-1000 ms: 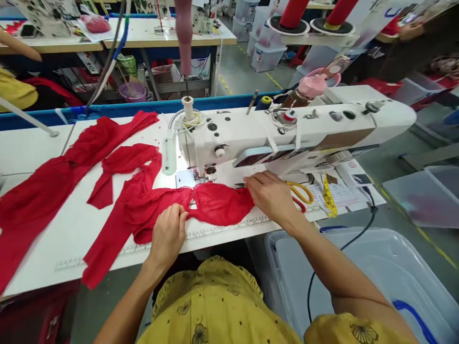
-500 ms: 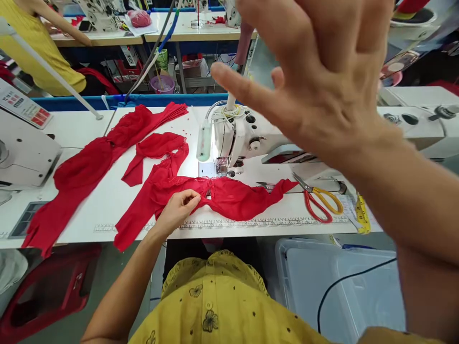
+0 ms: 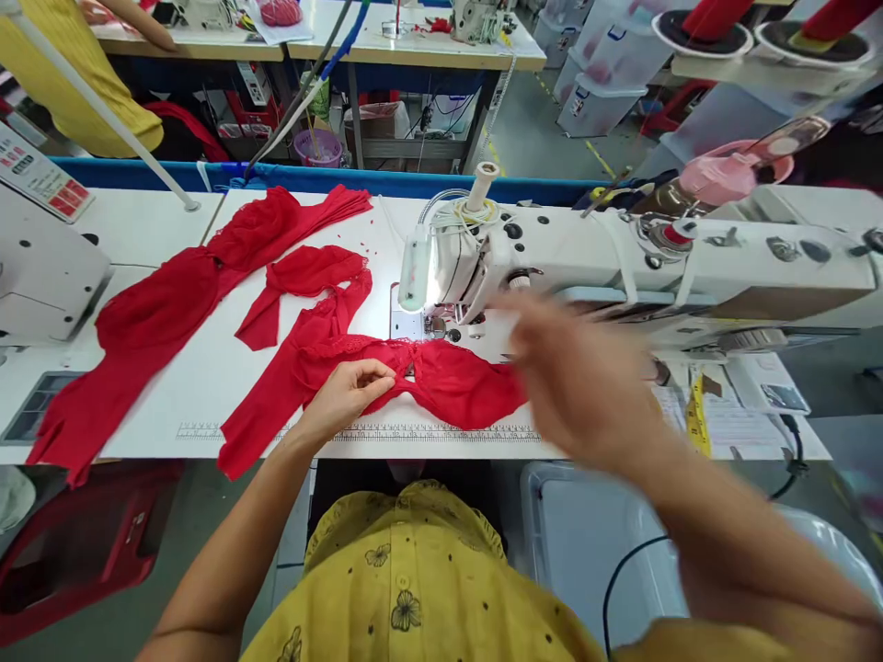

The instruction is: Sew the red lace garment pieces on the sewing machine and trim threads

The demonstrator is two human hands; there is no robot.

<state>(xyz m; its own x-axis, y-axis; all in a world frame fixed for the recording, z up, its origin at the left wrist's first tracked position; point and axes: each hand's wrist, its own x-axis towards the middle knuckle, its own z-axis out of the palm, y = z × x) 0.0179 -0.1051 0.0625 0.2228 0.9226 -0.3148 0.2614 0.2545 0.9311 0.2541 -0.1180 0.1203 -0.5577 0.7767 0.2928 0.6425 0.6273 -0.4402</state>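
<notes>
A red lace-edged bra (image 3: 469, 388) lies on the white sewing table, just in front of the presser foot of the sewing machine (image 3: 593, 248). My left hand (image 3: 350, 397) is closed in a pinch on its lower edge, near the middle between the cups. Over the bra's right end hovers my right hand (image 3: 579, 386), smeared by motion, so its fingers cannot be read. That hand hides the spot where scissors lay earlier. More red fabric of the bra spreads left in a loop, and another red bra (image 3: 162, 308) stretches diagonally across the table's left side.
A ruler scale (image 3: 441, 434) runs along the table's front edge. Right of my right hand are a yellow tape measure (image 3: 697, 421) and papers (image 3: 738, 432). Below the edge stands a clear plastic bin (image 3: 586, 524). A person in a yellow top (image 3: 69, 83) is at the far left.
My right hand has come down from high in front of the camera to the bra's right end. My left hand keeps its pinch. The machine is now more fully visible.
</notes>
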